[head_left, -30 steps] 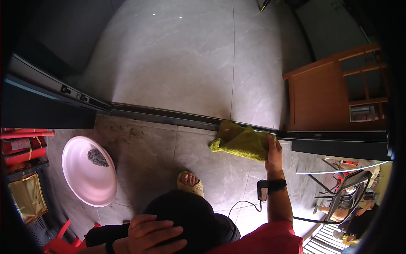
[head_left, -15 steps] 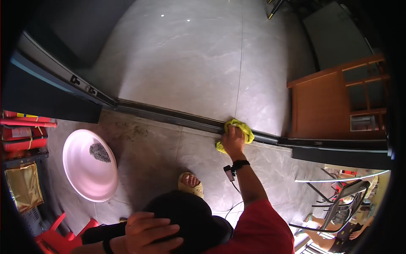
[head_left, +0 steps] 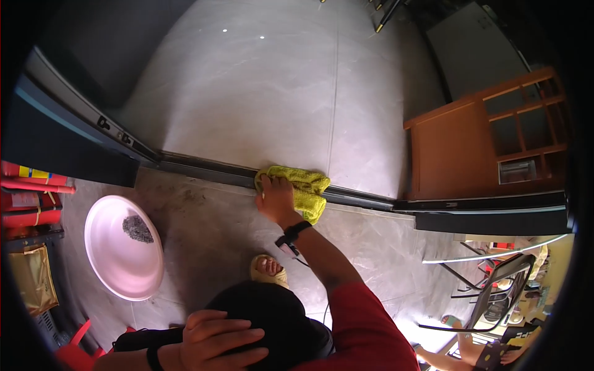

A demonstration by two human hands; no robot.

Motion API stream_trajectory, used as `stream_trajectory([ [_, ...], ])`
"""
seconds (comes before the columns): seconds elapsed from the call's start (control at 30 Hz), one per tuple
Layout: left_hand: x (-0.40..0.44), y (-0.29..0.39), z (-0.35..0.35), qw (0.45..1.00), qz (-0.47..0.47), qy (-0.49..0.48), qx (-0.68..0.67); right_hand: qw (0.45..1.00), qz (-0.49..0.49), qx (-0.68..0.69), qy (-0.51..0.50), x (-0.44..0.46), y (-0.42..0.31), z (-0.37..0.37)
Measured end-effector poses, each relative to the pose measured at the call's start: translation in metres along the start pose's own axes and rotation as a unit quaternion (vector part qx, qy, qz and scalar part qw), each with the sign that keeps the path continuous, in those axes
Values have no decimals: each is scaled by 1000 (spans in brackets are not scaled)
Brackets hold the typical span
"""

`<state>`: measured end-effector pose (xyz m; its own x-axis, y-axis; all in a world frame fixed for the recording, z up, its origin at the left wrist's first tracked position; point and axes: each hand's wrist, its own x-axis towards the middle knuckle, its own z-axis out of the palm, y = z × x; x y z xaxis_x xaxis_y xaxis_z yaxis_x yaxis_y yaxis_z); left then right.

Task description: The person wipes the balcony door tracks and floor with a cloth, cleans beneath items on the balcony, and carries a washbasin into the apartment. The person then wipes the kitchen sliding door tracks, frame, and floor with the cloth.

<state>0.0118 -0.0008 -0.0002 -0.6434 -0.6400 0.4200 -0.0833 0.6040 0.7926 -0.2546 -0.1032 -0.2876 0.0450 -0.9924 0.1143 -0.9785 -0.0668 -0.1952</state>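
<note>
My right hand [head_left: 276,199] presses a yellow-green cloth [head_left: 303,179] onto the dark metal door track [head_left: 204,170] in the floor. The cloth lies spread over the track, partly bunched under my fingers, and covers a stretch of it. A band with a small device [head_left: 289,242] sits on my right wrist, with a cable leading off. Resting on my dark-clothed knee [head_left: 260,312] is my left hand [head_left: 223,340], its fingers extended and holding nothing.
To the left stands a pink basin [head_left: 117,266] with a grey scouring pad [head_left: 137,229] inside. Red fire extinguishers [head_left: 31,201] line the left edge. A brown wooden panel [head_left: 458,148] is at right, above a black metal chair [head_left: 501,284]. Another person's legs [head_left: 461,352] show at lower right.
My right hand has slid left along the track with the cloth, which now looks more spread out. My left hand stays on the knee. The view has shifted slightly.
</note>
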Motion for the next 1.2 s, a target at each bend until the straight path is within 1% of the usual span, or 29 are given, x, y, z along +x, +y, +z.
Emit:
stream_trajectory([
  [0.03, 0, 0, -1, 1000, 1, 4, 0, 996, 47, -35, -74, 8, -19, 1],
  [0.07, -1, 0, -3, 1000, 1, 9, 2, 996, 39, -26, -74, 10, -24, 7],
  [0.13, -6, 1, -5, 1000, -10, 18, 12, 998, 29, -22, -43, 9, -23, 13],
  [0.17, -6, 0, -5, 1000, -11, 23, 10, 1000, -11, -5, 22, 9, -24, 16],
  [0.27, -6, -2, -4, 1000, -2, 28, 2, 999, -50, 6, 19, 30, -55, 29],
  [0.33, -6, -2, -6, 999, -9, 30, 7, 998, -58, 22, 17, 45, -80, 30],
  [0.4, -8, -3, -8, 999, -12, 30, 9, 993, -87, 81, -13, 58, -98, 36],
  [0.43, -8, -5, -8, 999, -13, 32, 7, 993, -86, 84, -11, 65, -107, 39],
  [0.5, -9, -8, -9, 999, -13, 30, 5, 986, -134, 96, 1, 79, -129, 48],
  [0.53, -10, -8, -10, 999, -18, 31, 6, 986, -133, 100, 2, 86, -140, 49],
  [0.6, -11, -9, -12, 999, -25, 31, 9, 977, -176, 122, -6, 101, -160, 53],
  [0.63, -11, -10, -14, 999, -33, 36, 9, 976, -177, 126, -4, 107, -171, 58],
  [0.7, -13, -13, -19, 998, -46, 38, 17, 978, -172, 108, -39, 118, -198, 68],
  [0.73, -15, -14, -20, 997, -56, 43, 20, 978, -173, 114, -40, 125, -209, 73],
  [0.8, -19, -15, -21, 996, -69, 49, 22, 967, -138, 34, -214, 138, -223, 75],
  [0.83, -20, -16, -21, 996, -71, 54, 24, 966, -138, 35, -214, 139, -226, 71],
  [0.9, -22, -17, -24, 995, -70, 59, 30, 931, -229, -126, -256, 143, -236, 64],
  [0.93, -23, -16, -25, 995, -73, 60, 32, 931, -230, -124, -254, 142, -237, 64],
  [1.0, -23, -15, -25, 994, -74, 65, 39, 904, -296, -209, -227, 137, -230, 64],
  [1.03, -23, -16, -26, 995, -71, 60, 37, 919, -287, -203, -179, 135, -226, 59],
  [1.1, -26, -16, -27, 995, -70, 55, 40, 947, -225, -207, -97, 128, -211, 101],
  [1.17, -30, -15, -26, 990, -128, 37, 36, 906, -262, -180, -281, 131, -186, 61],
  [1.2, -31, -15, -27, 990, -126, 43, 38, 915, -222, -164, -294, 126, -171, 51],
])
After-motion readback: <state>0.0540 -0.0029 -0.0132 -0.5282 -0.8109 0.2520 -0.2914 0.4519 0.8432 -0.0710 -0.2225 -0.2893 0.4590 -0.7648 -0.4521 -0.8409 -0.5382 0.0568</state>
